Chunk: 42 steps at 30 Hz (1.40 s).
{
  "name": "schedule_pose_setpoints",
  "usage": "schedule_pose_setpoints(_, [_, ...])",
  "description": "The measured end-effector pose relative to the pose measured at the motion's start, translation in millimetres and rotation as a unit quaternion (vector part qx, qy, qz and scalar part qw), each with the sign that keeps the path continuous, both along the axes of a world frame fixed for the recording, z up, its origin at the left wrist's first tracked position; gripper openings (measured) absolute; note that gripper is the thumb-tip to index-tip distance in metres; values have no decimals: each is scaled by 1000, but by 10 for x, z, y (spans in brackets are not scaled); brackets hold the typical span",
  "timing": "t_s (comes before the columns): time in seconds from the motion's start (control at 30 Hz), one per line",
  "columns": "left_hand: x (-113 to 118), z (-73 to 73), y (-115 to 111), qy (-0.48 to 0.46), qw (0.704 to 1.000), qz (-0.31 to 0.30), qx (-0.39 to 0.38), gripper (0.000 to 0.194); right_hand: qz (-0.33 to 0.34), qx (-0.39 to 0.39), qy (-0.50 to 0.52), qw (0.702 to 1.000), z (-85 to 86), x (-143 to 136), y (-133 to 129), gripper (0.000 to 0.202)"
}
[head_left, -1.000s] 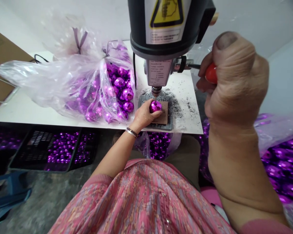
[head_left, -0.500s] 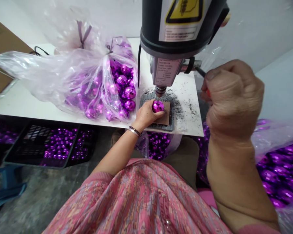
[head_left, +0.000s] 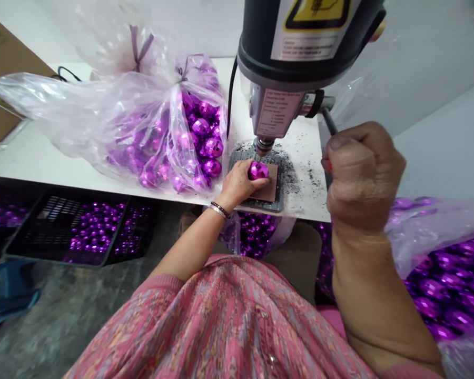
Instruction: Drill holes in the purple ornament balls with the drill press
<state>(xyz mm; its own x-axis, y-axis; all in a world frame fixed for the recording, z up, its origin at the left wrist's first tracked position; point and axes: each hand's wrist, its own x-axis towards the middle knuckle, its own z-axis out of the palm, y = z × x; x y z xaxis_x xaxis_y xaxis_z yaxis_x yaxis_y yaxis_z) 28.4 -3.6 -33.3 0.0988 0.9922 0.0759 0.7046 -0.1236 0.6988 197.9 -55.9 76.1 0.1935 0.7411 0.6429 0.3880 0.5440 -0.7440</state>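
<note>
My left hand (head_left: 240, 184) pinches a shiny purple faceted ball (head_left: 258, 170) between thumb and fingers, over a brown board (head_left: 269, 188) on the grey base plate (head_left: 279, 202) of a drill press (head_left: 292, 58). Directly above the ball is the press's chuck (head_left: 265, 145); its bit points down at the ball's top, and I cannot tell how deep it reaches. My right hand (head_left: 363, 173) is closed in a fist round the feed lever (head_left: 330, 122) at the machine's right side. The lever's end is mostly hidden in the fist.
On the white table (head_left: 55, 164), a clear plastic bag (head_left: 82, 110) of purple balls lies left of the press. Dark shavings (head_left: 296, 173) surround the base plate. Below stand a black crate (head_left: 55, 231) with purple pieces and, at right, another bag of balls (head_left: 450, 287).
My right hand has moved down and left with the lever. The ball stays in my left hand under the chuck. The view has shifted slightly, so the press appears farther right.
</note>
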Motion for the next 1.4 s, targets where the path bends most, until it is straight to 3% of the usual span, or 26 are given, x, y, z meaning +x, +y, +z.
schedule_pose_setpoints(0.57, [20, 3, -34, 0, 1000, 10, -11, 38, -12, 88, 35, 995, -597, -41, 154, 43])
schedule_pose_setpoints(0.67, [27, 14, -44, -6, 1000, 10, -16, 38, -6, 68, 38, 997, -441, -11, 137, 42])
schedule_pose_setpoints(0.83, [16, 70, -70, -23, 999, 4, -28, 38, 3, 1, 39, 999, 277, 62, 254, 48])
schedule_pose_setpoints(0.93, [-34, 102, -127, -48, 998, -14, -27, 49, -30, -72, 104, 992, 579, 52, 360, 33])
schedule_pose_setpoints(1.03, [-131, 111, -252, -62, 996, -53, -20, 58, -46, -87, 136, 986, 649, 15, 387, 20])
schedule_pose_setpoints(1.23, [-375, 146, -531, -62, 971, -219, -70, 77, -28, -73, 180, 980, 579, -27, 338, 21])
schedule_pose_setpoints(1.3, [-459, 191, -494, -60, 976, -197, -65, 70, -14, -64, 192, 979, 564, -26, 334, 26])
schedule_pose_setpoints(1.4, [-602, 268, -247, -49, 998, -50, -4, 41, -1, -62, 198, 978, 546, -22, 327, 32])
